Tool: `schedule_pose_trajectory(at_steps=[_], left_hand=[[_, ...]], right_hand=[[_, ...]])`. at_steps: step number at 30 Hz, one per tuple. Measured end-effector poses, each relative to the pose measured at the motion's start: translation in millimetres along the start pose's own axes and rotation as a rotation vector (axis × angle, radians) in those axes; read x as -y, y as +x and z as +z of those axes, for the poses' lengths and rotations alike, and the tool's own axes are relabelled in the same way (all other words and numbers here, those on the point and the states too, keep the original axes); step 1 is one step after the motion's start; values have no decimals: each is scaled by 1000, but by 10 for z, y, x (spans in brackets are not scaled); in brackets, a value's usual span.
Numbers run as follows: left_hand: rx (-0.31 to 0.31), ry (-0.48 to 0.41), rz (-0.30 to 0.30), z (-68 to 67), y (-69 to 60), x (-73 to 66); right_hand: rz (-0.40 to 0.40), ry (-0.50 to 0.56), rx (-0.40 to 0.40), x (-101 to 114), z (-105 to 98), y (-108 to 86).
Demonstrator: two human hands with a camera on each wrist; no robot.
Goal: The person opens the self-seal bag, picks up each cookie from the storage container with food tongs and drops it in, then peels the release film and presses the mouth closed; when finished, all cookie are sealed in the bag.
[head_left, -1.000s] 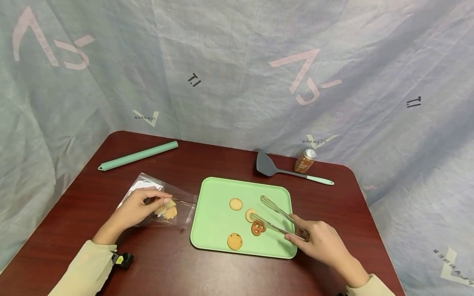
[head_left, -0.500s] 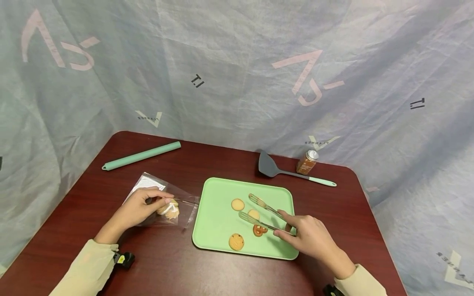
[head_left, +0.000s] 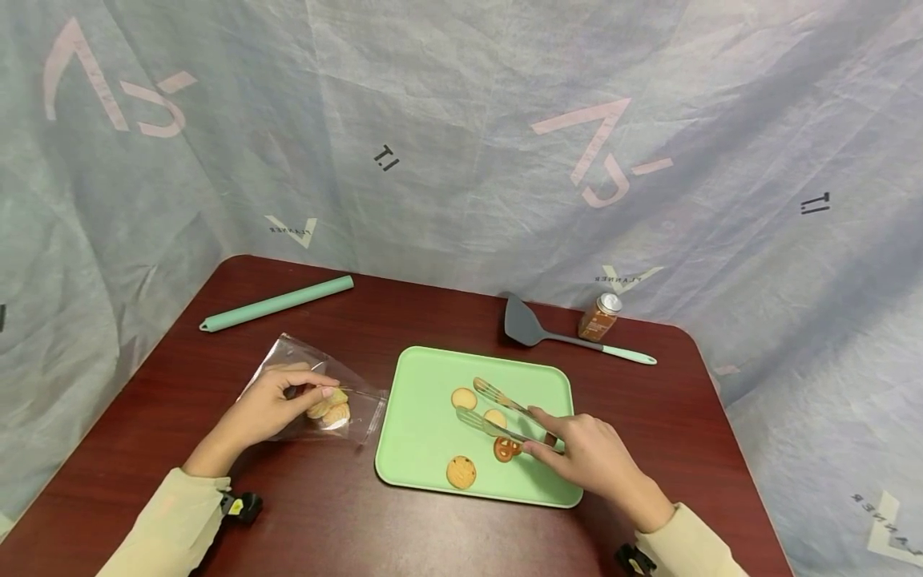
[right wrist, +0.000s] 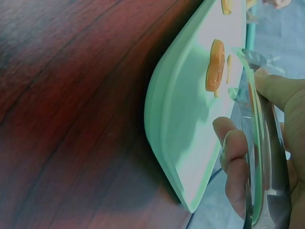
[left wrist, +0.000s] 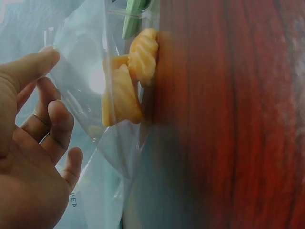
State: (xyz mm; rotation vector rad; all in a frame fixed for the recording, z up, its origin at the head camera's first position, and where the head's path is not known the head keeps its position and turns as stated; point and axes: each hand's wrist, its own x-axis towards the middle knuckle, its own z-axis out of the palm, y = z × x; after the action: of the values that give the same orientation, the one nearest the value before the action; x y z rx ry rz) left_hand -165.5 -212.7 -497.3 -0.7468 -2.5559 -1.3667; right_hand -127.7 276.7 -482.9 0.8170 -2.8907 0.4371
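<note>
While left fingers (head_left: 306, 376) pinch clear bag (head_left: 357, 407), right fingers (right wrist: 236, 148) grip spread tongs (head_left: 497, 428) — over green tray (head_left: 421, 417)

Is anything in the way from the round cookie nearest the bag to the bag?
Just the raised rim of the green tray, on the side facing the clear bag. One tip of the tongs shows beside the round cookie; otherwise there's only bare tray before that rim.

A curtain (head_left: 447, 160) with printed marks filled the top of the frame. Below, on the table (head_left: 404, 529), a green rod (head_left: 277, 304) lay slantwise at left; right of centre lay a spatula (head_left: 523, 322), a jar (head_left: 599, 318) just above its handle.
</note>
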Motion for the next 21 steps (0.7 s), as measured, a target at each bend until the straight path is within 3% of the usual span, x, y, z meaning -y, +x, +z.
schedule_pose_trajectory(at_steps=[6,13,21], left_hand=[[-10,17,-8,-20,-19,24],[5,36,-70,-23,-40,32],[-2,66,-66,-26,-46,52]], right_hand=[[-6,-26,3,4,11,30],[49,-83,-8,-48,-24,37],[82,-73,-15,-92,-29,33]])
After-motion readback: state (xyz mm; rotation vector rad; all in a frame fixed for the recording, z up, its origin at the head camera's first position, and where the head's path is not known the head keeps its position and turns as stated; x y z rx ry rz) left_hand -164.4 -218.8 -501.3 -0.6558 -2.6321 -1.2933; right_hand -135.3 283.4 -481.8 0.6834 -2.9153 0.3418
